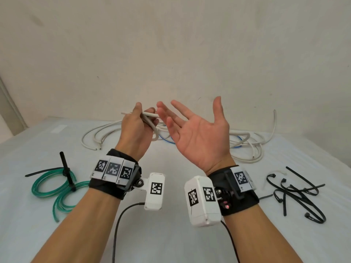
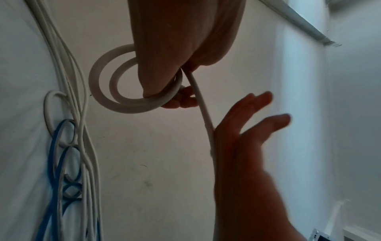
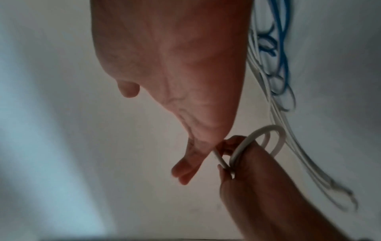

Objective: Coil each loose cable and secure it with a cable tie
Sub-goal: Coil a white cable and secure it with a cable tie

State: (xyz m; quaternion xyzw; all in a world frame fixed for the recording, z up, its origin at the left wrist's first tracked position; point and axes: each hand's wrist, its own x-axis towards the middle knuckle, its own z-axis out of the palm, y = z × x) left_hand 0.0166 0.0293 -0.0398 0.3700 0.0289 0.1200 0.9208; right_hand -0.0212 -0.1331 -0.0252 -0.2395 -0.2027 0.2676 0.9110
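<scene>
White cable [image 2: 132,104], two small loops pinched in the left hand [image 1: 135,128], could spring loose; the right hand [image 1: 197,135] beside it is spread, holding nothing.

White sheeted bed [image 1: 171,234] carries white cables [image 1: 106,133], green coil [image 1: 51,186], black ties [image 1: 296,194]

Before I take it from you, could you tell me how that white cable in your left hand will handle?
Probably springy: the white cable keeps round loops only while the left hand grips it. Its free end juts out straight, so likely fairly stiff.
</scene>
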